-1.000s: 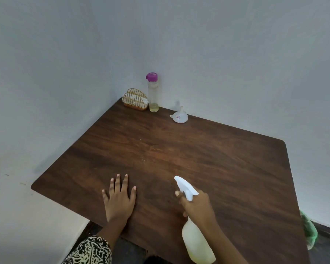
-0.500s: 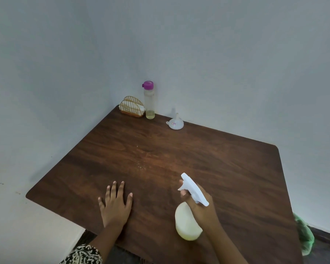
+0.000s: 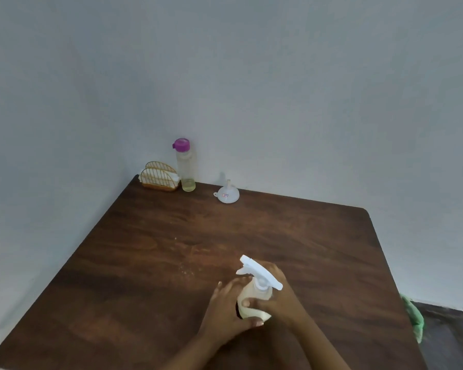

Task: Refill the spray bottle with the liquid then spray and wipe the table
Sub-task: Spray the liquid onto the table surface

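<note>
- The spray bottle [image 3: 253, 297] stood on the near middle of the dark wooden bench [image 3: 145, 263], its white trigger head pointing up and to the left.
- The left hand [image 3: 225, 308] wrapped the pale bottle body from the left, its grip clenched on it, with the thumb across the lower front.
- The right hand [image 3: 281, 297] held the bottle from the right and behind, just under the trigger head, fingers [image 3: 251, 303] curled onto the body; its grip was likewise closed on the bottle.
- A clear refill bottle [image 3: 185, 166] with a purple cap stood upright in the far corner by the wall, a little yellowish liquid in its bottom.
- A gold wire napkin holder [image 3: 159, 177] sat just beside it on the left, touching or nearly so.
- A white funnel [image 3: 227, 193] rested mouth down to the right of the refill bottle, apart from it.
- Something green [image 3: 414, 316] showed past the bench's right edge, too unclear to identify.
</note>
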`<state>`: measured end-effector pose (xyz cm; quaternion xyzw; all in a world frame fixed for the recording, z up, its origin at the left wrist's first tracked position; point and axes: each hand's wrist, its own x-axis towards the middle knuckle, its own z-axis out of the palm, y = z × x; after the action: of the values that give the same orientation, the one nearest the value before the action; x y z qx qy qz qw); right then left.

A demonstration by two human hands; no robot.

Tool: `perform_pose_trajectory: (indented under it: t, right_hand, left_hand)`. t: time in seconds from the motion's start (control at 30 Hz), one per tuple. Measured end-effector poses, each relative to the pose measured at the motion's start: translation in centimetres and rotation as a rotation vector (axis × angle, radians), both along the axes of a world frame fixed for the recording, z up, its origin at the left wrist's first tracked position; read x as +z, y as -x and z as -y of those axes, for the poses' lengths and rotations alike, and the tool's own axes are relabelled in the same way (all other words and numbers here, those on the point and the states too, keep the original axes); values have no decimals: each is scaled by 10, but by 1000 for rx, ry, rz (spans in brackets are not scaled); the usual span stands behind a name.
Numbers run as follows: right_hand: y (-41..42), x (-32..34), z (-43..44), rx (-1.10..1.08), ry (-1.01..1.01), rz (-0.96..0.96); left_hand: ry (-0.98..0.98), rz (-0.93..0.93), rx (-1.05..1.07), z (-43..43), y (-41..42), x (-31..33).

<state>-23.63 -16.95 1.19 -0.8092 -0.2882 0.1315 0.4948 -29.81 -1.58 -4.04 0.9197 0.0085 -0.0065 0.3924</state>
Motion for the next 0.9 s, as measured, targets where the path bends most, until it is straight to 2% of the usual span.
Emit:
perform_pose_trajectory:
  t: [0.17,0.37,0.47,0.53,0.6,0.7,0.9]
  right_hand:
    - [-7,-26,-2,-403,128,-77]
    - [-65,-24,-44,-647,215,-64]
    - [-104,-26,-55,-691,208,-73]
    - [-131,-26,-57,-688,201,-78]
    - [-157,-26,-58,-679,184,-84]
    - [-191,-25,-61,-666,129,-112]
    - [-239,-28,-67,-634,122,-108]
  left_hand:
    - [-14,19,97,1,-36,7]
    - [-66,10,152,-2,-104,10]
    - [-71,-40,114,-13,-140,10]
    - [-199,-115,101,-26,-162,6]
    - [-325,-265,144,-41,-178,-1]
    - [-368,-462,198,-62,-192,-13]
    - [-375,-528,135,-71,-200,-25]
